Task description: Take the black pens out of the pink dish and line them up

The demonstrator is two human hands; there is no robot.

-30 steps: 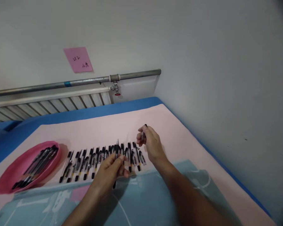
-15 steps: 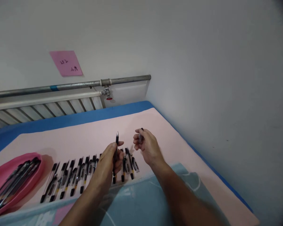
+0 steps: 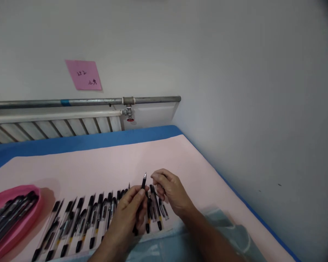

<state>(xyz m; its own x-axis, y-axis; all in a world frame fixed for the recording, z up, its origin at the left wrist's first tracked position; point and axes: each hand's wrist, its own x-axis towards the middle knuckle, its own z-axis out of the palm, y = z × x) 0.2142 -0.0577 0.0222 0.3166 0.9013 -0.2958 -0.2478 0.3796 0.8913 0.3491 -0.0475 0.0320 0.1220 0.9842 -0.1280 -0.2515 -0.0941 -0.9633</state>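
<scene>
A pen [image 3: 144, 181] stands nearly upright in my left hand [image 3: 131, 209], its metal tip bare and pointing up. My left fingers are closed around its dark barrel. Just right of the tip is my right hand [image 3: 171, 189], thumb and fingers curled together; whatever they hold, if anything, is hidden. Under and left of my hands lies a row of disassembled pens: clear barrels with black ends [image 3: 73, 227], thin refills, and loose clear caps with black clips [image 3: 163, 210]. My left hand covers part of the row.
A pink basin [image 3: 38, 218] holding several dark pens stands at the left. Pale pink sheeting [image 3: 98, 167] covers the blue-edged table [image 3: 120, 137]. Teal cloth [image 3: 218, 222] lies at the front. Behind are a radiator [image 3: 60, 127] and pipe [image 3: 98, 102]; a wall [image 3: 248, 127] rises at right.
My right hand has turned and its fingers have come near the pen tip; the small dark-and-clear piece seen in it before no longer shows. The view has shifted slightly.
</scene>
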